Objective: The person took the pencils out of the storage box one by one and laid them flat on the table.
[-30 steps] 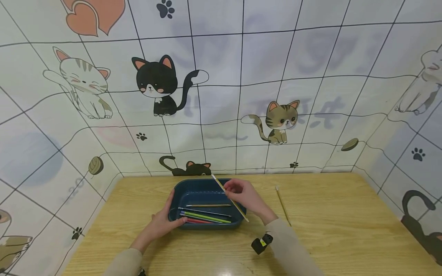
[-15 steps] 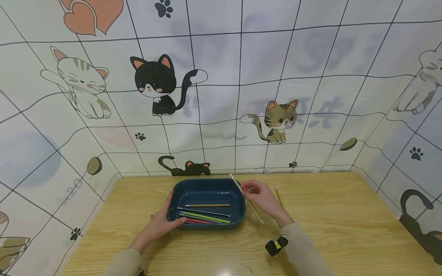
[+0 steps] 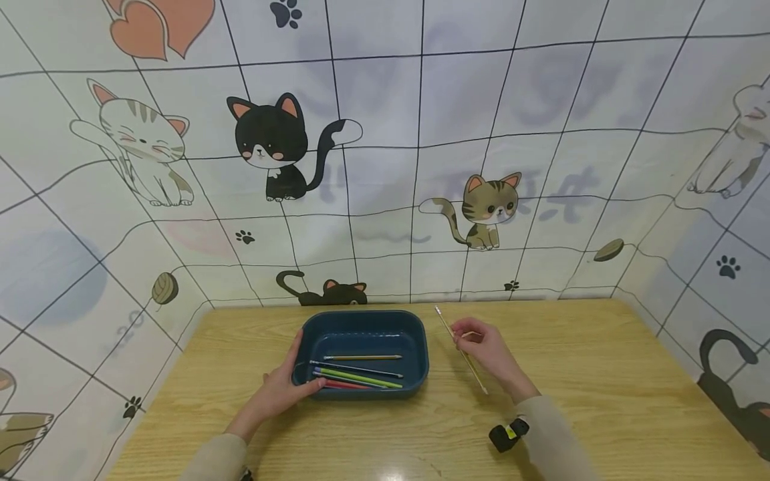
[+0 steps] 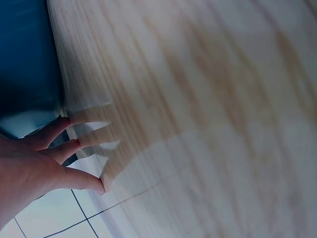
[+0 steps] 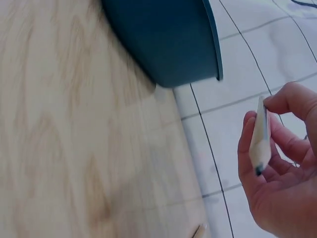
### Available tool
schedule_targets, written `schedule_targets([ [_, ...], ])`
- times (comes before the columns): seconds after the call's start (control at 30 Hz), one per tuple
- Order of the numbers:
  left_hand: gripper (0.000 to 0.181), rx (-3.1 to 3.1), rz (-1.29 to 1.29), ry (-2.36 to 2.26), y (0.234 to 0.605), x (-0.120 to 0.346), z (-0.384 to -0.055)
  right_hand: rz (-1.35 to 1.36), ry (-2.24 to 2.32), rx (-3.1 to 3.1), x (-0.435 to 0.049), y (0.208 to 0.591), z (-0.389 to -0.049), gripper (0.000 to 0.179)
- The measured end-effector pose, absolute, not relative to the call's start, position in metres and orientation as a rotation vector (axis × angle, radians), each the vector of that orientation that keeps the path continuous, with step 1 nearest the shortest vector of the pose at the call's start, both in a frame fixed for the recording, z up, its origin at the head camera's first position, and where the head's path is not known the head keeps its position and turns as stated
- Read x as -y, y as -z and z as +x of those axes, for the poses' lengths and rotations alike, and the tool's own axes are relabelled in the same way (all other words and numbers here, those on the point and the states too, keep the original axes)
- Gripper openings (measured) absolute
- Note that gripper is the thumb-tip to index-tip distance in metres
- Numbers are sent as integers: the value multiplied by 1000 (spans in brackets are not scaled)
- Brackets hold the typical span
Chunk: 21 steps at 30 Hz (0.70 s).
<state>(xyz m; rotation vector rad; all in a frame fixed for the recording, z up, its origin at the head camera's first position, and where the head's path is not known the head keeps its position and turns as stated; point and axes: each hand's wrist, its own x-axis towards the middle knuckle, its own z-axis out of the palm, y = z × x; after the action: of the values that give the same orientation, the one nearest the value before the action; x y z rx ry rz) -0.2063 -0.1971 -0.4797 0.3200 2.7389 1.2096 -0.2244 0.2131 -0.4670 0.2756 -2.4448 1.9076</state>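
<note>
- Head view: the left hand [image 3: 278, 393] holds the left end of the blue box [image 3: 363, 325], thumb over its near rim. Right of the box, the right hand [image 3: 492, 353] pinches a yellow pencil [image 3: 473, 371], slanted, its eraser end farther off. Inside the box lie a green pencil [image 3: 361, 379] and several others. The table [image 3: 601, 374] stretches out right of the box; its far edge meets the wall [image 3: 385, 200] behind the box.
- Left wrist view: fingers spread beside the box; thumb hidden.
- Right wrist view: thumb and fingers clamp the pencil, dark point showing, apart from the box; a pale tip [image 5: 199, 231] lies well away from the box.
</note>
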Motion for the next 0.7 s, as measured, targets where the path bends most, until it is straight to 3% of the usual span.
schedule_targets([
  [0.7, 107, -2730, 320, -1197, 479, 197, -206, -24, -1644, 2548, -277, 488, -216, 27],
])
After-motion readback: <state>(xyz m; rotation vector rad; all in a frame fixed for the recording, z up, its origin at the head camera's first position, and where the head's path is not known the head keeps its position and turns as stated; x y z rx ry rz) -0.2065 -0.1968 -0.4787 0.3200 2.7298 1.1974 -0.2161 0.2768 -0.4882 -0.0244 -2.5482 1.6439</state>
